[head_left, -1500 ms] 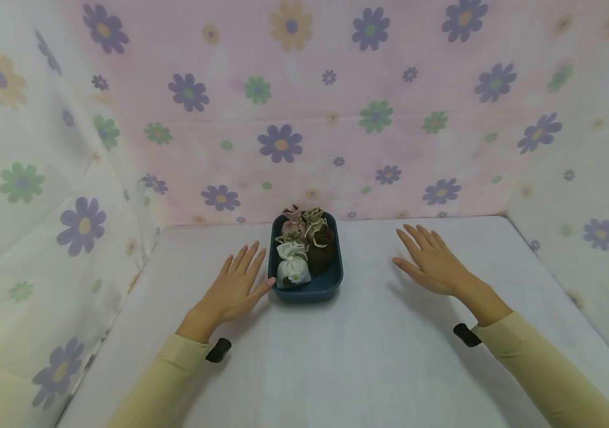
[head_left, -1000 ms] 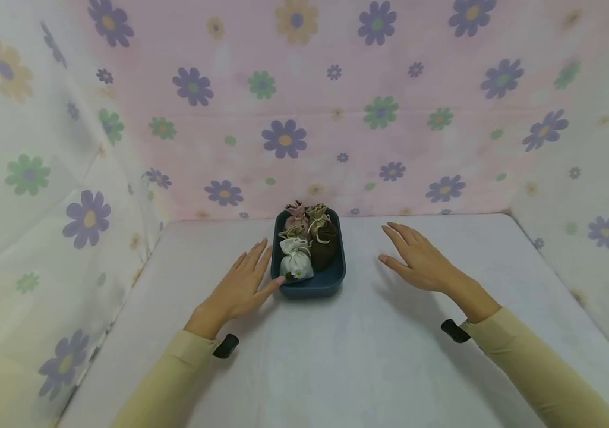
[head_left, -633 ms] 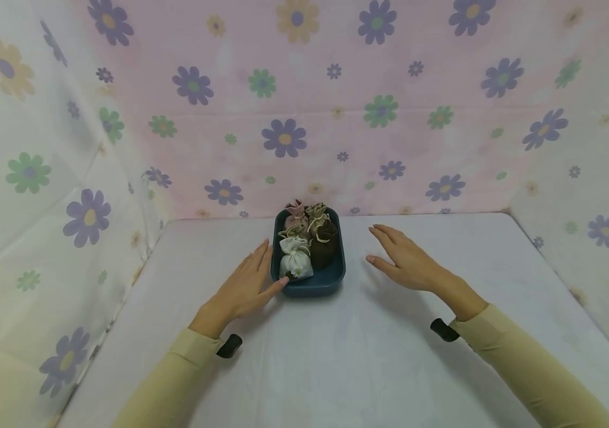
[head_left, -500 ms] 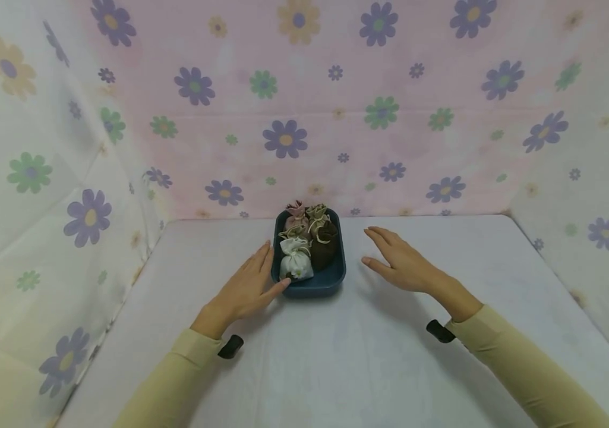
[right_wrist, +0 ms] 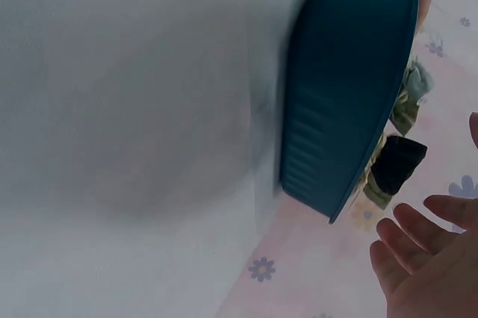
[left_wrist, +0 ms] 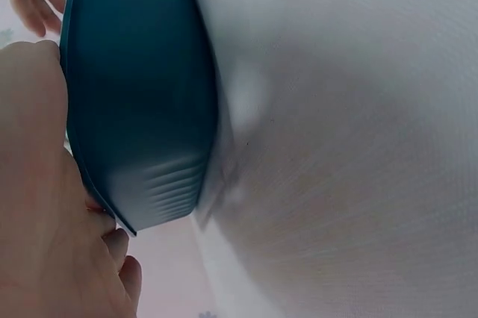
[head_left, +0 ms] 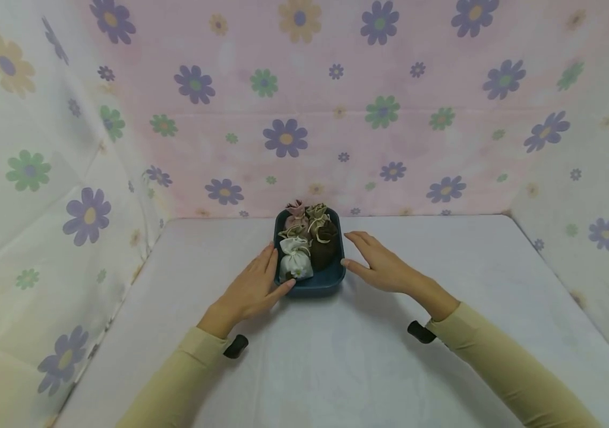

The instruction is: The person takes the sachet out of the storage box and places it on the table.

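A dark teal bin [head_left: 315, 291] stands on the white table, holding several small drawstring pouches. A white pouch [head_left: 296, 264] with a daisy lies at the front left and a dark brown pouch [head_left: 325, 252] at the right. Behind them are a pink pouch [head_left: 296, 219] and an olive pouch [head_left: 317, 219]. My left hand [head_left: 251, 288] lies along the bin's left side, its thumb over the front left corner, fingers extended at the rim. On the other side, my right hand [head_left: 384, 267] reaches the right rim with extended fingers; the right wrist view shows its fingers [right_wrist: 407, 239] apart from the bin.
White tabletop [head_left: 315, 362] spreads in front of the bin and to both sides. A pink flowered cloth [head_left: 315, 107] hangs close behind the bin. Pale flowered cloths [head_left: 31, 238] also wall off the left and right sides.
My right hand has moved left from over the table to the bin's right rim. My left hand has shifted slightly right, closer along the bin. The pouches stay in place.
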Motion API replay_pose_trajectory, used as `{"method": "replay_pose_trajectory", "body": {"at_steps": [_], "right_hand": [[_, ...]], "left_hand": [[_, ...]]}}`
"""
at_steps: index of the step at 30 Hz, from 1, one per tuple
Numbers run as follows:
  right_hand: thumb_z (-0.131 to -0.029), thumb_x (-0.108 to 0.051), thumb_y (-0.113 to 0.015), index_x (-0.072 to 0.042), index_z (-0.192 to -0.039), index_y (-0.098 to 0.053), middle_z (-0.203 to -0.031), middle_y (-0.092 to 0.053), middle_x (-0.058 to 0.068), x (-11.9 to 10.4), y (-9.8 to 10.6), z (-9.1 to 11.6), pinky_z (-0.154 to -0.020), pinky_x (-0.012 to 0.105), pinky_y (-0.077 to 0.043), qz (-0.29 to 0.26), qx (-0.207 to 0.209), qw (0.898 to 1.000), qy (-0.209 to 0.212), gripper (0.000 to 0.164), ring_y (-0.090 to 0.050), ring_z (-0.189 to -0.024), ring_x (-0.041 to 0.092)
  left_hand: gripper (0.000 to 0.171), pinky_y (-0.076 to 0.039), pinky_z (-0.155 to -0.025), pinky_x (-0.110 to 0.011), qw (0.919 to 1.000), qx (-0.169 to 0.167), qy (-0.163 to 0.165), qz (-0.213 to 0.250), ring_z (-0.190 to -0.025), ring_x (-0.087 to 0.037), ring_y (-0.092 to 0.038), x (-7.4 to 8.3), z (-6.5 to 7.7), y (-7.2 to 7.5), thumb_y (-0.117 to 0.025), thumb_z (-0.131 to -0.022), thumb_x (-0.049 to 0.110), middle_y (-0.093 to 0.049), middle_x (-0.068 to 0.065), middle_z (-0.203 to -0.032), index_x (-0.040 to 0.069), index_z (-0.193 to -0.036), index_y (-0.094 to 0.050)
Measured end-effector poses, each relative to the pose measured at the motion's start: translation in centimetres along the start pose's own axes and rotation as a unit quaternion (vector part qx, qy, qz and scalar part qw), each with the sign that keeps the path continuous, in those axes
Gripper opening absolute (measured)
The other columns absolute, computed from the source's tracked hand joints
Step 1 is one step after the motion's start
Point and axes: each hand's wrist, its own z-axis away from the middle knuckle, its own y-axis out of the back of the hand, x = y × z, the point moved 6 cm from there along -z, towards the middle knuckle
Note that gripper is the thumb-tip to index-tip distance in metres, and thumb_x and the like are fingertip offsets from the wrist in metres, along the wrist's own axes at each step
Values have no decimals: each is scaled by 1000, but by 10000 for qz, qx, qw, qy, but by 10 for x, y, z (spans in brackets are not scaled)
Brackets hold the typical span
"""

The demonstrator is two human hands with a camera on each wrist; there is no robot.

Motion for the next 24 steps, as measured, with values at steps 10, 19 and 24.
{"method": "replay_pose_trajectory", "body": {"at_steps": [10,19,24], "right_hand": [[-106,-39,-56,0,-155,-38,-154,-42,18,-13,-10,-13,-113,54,-41,-302,74,9993,221,65,-43,-143,33],[-104,-32,-62,4,-148,-47,-144,-52,20,-21,-17,-24,-107,53,-46,-518,128,9981,320,58,-52,-133,35],[-103,-26,-65,6,-144,-50,-140,-55,22,-23,-24,-33,-107,52,-46,-785,163,9960,407,54,-55,-130,37]], "left_hand": [[97,-21,-124,-50,9998,-44,29,-196,-156,-37,-15,3,0,1,-32,-104,67,-9,-27,-168,-11,-159,-15],[98,-19,-125,-49,9996,-150,74,-218,-156,-37,-13,3,-1,1,-30,-104,69,-5,-26,-169,-10,-159,-12],[99,-20,-125,-49,9993,-261,107,-237,-156,-38,-13,2,-1,0,-29,-104,70,-3,-26,-169,-10,-159,-11]]}}
